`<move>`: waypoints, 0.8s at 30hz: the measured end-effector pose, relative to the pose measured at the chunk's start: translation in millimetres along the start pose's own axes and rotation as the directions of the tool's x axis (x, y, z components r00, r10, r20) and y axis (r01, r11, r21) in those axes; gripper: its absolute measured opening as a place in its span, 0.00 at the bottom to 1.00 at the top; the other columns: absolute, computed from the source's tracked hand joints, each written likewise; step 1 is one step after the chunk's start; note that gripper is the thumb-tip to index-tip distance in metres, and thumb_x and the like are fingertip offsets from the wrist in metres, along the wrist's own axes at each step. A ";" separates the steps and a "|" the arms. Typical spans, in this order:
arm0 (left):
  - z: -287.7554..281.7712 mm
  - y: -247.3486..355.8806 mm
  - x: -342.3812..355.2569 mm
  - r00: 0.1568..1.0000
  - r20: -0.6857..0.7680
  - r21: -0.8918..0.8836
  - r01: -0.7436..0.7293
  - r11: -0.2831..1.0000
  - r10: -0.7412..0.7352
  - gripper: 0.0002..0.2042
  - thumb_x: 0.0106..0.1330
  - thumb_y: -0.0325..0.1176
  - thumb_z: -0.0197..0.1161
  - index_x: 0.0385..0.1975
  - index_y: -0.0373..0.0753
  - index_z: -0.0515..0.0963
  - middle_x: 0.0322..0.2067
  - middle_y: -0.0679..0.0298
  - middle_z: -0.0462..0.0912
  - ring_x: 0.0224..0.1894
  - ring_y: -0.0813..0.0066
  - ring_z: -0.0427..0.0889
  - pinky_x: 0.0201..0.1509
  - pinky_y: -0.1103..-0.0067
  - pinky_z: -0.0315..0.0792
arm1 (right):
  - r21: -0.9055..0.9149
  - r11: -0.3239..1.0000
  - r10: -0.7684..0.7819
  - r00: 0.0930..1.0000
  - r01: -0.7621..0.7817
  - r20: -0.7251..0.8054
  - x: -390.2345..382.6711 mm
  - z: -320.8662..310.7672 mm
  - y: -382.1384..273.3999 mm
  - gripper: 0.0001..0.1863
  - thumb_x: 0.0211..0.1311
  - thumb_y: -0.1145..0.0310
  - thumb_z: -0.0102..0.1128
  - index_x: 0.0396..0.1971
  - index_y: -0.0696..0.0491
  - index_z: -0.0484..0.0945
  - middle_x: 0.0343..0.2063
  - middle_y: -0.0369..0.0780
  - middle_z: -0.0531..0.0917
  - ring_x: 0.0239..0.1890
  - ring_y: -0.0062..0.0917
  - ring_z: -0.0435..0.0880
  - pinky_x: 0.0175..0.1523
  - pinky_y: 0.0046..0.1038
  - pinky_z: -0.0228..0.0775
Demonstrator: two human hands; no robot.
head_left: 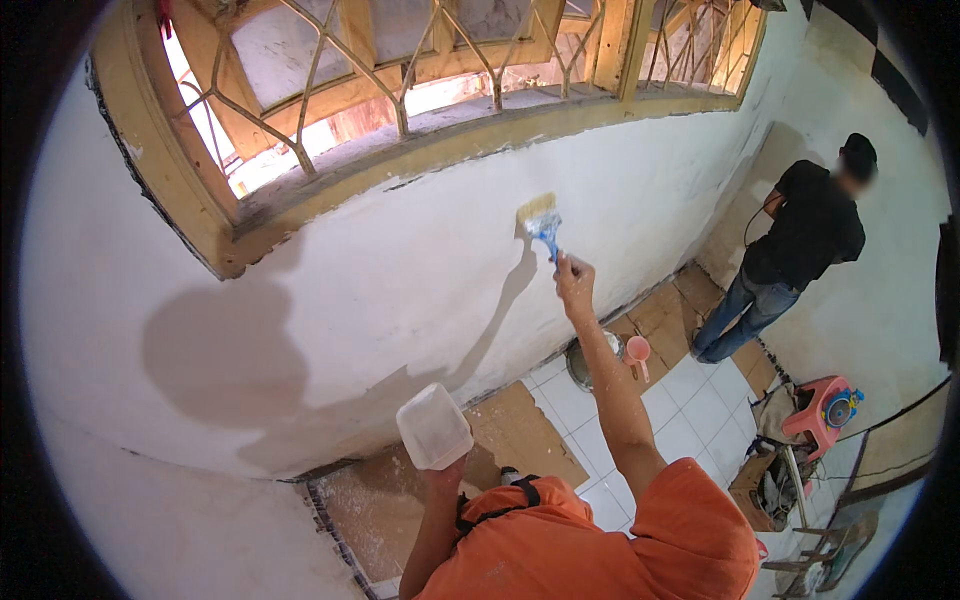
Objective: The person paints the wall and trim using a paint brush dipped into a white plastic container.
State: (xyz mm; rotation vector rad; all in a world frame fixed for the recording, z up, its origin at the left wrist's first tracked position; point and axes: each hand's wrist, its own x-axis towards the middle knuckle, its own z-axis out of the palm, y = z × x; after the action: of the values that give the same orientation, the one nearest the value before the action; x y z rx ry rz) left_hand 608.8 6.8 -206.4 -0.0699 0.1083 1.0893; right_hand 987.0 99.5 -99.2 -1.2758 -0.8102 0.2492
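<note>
In my right hand [575, 283] is a wide paintbrush [541, 218] with pale bristles and a blue handle, my fingers closed around the handle. The bristles are against or very near the white wall [420, 260], below the window; contact is hard to tell. Lower and to the left, my left hand [444, 480] holds up a white, translucent plastic tub [434, 427] from beneath. The tub hides most of that hand's fingers, and its contents are hard to make out.
A yellow wooden window frame [400, 165] with metal bars tops the wall. Brown cardboard [530, 430] covers part of the tiled floor. A bucket [578, 366] and pink dipper [638, 350] stand near the wall. Another person [805, 225] stands right, near a pink stool [818, 415].
</note>
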 end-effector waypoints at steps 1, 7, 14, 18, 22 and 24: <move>-3.5 -2.7 -3.4 1.000 0.020 0.006 0.009 1.000 -0.009 0.30 0.65 0.49 0.58 0.63 0.40 0.64 0.59 0.50 0.69 0.62 0.50 0.69 0.62 0.54 0.68 | -0.006 1.000 0.005 1.000 -0.005 -0.003 -8.3 -7.2 19.5 0.21 0.69 0.58 0.53 0.24 0.60 0.81 0.13 0.29 0.67 0.16 0.11 0.61 0.21 0.19 0.49; -13.7 -5.5 -14.5 0.993 0.041 0.571 -0.117 0.812 0.115 0.30 0.66 0.51 0.57 0.64 0.41 0.63 0.61 0.51 0.68 0.63 0.49 0.67 0.64 0.54 0.66 | -0.079 0.938 0.344 0.936 -0.339 0.072 -50.8 -40.2 62.6 0.21 0.68 0.55 0.56 0.26 0.61 0.80 0.11 0.29 0.67 0.10 0.11 0.59 0.14 0.19 0.46; -19.8 -11.5 -12.6 0.999 0.048 0.100 0.003 0.995 -0.007 0.26 0.69 0.49 0.54 0.63 0.42 0.64 0.60 0.54 0.69 0.62 0.52 0.69 0.64 0.57 0.67 | -0.184 0.958 0.243 0.962 -0.218 0.122 -1.3 -34.4 -27.9 0.19 0.65 0.65 0.53 0.17 0.61 0.77 0.09 0.33 0.69 0.09 0.16 0.65 0.15 0.25 0.55; -33.4 -6.9 -18.2 0.980 0.188 0.293 -0.126 0.948 0.072 0.27 0.69 0.50 0.53 0.63 0.42 0.64 0.61 0.53 0.69 0.62 0.52 0.68 0.64 0.56 0.67 | 0.033 0.978 0.201 0.973 -0.206 0.114 19.5 -28.6 -116.5 0.17 0.69 0.62 0.54 0.26 0.60 0.78 0.12 0.28 0.65 0.10 0.12 0.57 0.14 0.20 0.47; -46.3 3.9 -21.1 0.998 0.031 0.070 -0.051 0.996 0.049 0.29 0.68 0.51 0.54 0.65 0.41 0.63 0.62 0.52 0.67 0.63 0.51 0.68 0.64 0.56 0.67 | 0.234 0.967 0.080 0.993 -0.099 0.089 22.5 -14.5 -151.2 0.16 0.70 0.60 0.53 0.30 0.59 0.78 0.12 0.25 0.62 0.11 0.10 0.54 0.15 0.19 0.44; -43.3 4.5 -23.2 1.000 0.020 0.058 -0.011 0.998 0.010 0.30 0.68 0.51 0.55 0.65 0.42 0.63 0.62 0.53 0.68 0.63 0.51 0.68 0.64 0.56 0.67 | 0.163 0.983 0.069 0.995 -0.080 0.071 21.9 -11.8 -101.1 0.17 0.70 0.59 0.53 0.30 0.59 0.79 0.12 0.26 0.62 0.10 0.11 0.55 0.15 0.19 0.46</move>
State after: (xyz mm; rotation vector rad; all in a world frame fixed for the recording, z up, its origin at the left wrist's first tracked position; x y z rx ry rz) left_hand 591.9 -16.2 -246.6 -0.0064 0.1222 1.0968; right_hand 983.9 72.4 1.3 -1.1477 -0.7809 0.4117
